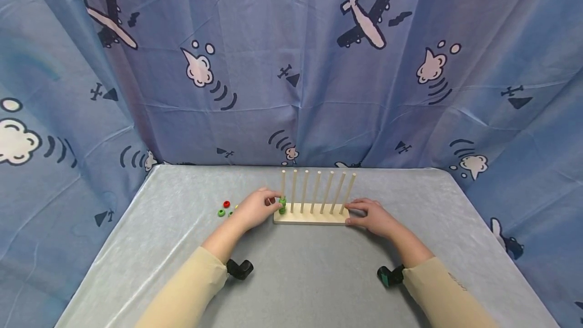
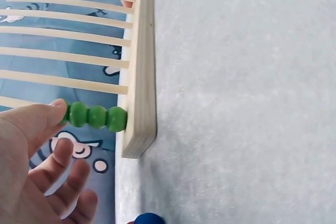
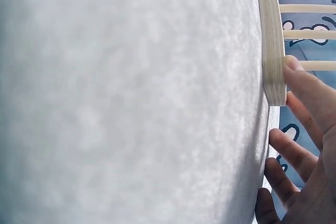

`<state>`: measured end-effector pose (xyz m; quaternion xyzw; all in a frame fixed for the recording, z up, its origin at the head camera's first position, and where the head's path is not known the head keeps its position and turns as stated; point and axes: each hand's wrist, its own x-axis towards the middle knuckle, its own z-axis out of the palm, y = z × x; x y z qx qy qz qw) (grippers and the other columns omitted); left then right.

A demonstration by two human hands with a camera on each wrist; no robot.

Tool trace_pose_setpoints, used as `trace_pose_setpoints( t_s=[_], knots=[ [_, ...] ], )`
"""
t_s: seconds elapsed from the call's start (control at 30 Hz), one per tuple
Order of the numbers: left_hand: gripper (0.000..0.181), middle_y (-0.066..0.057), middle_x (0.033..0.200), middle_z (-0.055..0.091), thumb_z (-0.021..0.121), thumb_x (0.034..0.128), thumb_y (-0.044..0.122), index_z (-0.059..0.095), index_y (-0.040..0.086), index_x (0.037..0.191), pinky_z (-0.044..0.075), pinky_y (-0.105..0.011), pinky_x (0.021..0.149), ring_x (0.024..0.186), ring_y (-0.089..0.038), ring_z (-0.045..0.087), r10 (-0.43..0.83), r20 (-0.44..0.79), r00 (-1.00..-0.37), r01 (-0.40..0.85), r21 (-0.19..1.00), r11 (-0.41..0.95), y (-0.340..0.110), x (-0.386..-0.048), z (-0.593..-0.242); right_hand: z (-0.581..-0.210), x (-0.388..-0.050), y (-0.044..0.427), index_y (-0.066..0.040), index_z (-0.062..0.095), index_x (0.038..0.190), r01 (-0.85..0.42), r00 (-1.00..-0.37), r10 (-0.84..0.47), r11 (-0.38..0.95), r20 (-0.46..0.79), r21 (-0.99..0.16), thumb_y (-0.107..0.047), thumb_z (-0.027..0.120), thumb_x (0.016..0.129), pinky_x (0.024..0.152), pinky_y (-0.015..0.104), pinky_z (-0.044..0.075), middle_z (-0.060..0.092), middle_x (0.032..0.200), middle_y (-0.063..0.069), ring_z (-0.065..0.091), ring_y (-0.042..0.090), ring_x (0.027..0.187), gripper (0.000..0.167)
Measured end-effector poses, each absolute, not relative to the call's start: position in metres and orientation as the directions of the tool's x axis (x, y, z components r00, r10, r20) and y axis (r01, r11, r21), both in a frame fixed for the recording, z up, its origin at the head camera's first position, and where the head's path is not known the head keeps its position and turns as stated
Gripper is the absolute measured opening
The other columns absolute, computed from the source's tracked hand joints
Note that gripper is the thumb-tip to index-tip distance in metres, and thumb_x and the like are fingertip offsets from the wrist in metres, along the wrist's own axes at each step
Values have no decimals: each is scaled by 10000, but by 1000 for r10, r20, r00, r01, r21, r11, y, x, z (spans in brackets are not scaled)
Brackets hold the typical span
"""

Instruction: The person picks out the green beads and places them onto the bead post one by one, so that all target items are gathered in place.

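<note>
A wooden peg rack (image 1: 314,220) stands on the table with a row of several upright pegs. On its leftmost peg sits a stack of green beads (image 2: 97,117). My left hand (image 1: 256,208) pinches the topmost green bead (image 2: 66,114) between thumb and index finger, around that same peg; its other fingers are loosely bent in the left wrist view. At the opposite end, my right hand (image 1: 372,217) grips the rack's right end, with the thumb (image 3: 295,66) on the base's edge by the last peg. The other pegs carry no beads.
Left of my left hand lie loose beads: a red bead (image 1: 226,204), a green bead (image 1: 221,213) and others partly hidden by the hand. A blue bead (image 2: 149,219) shows at the left wrist view's bottom edge. A patterned blue curtain (image 1: 291,90) hangs behind the grey-white table (image 1: 314,277).
</note>
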<state>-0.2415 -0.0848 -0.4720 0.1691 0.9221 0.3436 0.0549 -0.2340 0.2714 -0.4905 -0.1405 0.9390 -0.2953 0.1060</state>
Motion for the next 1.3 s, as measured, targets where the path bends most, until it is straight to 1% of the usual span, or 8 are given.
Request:
trace_pose_setpoints(
  t_s=[0.17,0.33,0.43,0.6,0.8,1.0,1.17,1.3],
  knots=[
    [407,-48,1075,618,686,946,272,634,177,1339,469,-375,782,937,-162,555,323,11,-946,244,680,691,-95,-238,-467,-491,-234,271,-72,628,1338,-198,-939,-324,786,-117,-585,-395,747,879,1044,649,296,468,1429,242,340,503,1327,574],
    [329,-45,1129,620,667,962,255,672,184,1284,478,-402,805,981,-176,562,276,4,-961,207,670,713,-117,-237,-464,-491,-235,272,-69,626,1340,-196,-940,-321,786,-117,-586,-393,747,880,1043,647,298,468,1430,241,337,501,1327,576],
    [324,-37,1148,613,657,969,259,674,168,1279,480,-415,815,999,-184,560,252,-3,-968,187,660,728,-134,-235,-462,-492,-235,272,-67,627,1339,-193,-941,-319,785,-117,-589,-387,752,877,1045,647,294,469,1430,238,332,500,1329,575],
    [326,-73,1175,616,646,974,260,670,147,1279,474,-425,822,1003,-206,560,226,4,-974,174,651,739,-163,-227,-459,-492,-235,272,-72,627,1341,-193,-940,-319,787,-119,-586,-398,749,877,1049,649,287,469,1434,234,329,499,1334,581],
    [318,-62,1129,623,644,972,247,673,130,1267,464,-427,813,1001,-222,562,192,16,-981,158,635,756,-193,-216,-457,-492,-236,272,-81,627,1344,-195,-940,-319,789,-118,-583,-423,748,871,1044,641,302,468,1436,234,339,490,1329,596],
    [303,-87,1143,619,653,962,224,681,128,1249,465,-446,813,999,-239,561,164,-3,-986,128,615,778,-214,-210,-462,-493,-238,274,-67,626,1340,-205,-940,-322,791,-108,-577,-412,748,874,1049,649,291,474,1426,240,339,503,1329,593],
    [304,-71,1054,620,680,945,232,690,113,1225,478,-448,802,939,-223,579,151,-18,-988,113,580,807,-219,-210,-474,-494,-238,274,-69,624,1344,-206,-939,-325,795,-114,-571,-423,744,875,1047,648,296,465,1432,247,339,504,1329,600],
    [323,-29,991,608,696,933,267,689,130,1225,472,-429,788,899,-199,574,114,-58,-992,62,563,824,-219,-212,-485,-495,-238,273,-72,618,1352,-202,-937,-326,794,-123,-573,-432,739,877,1043,649,300,453,1442,251,335,504,1331,607]
  ],
)
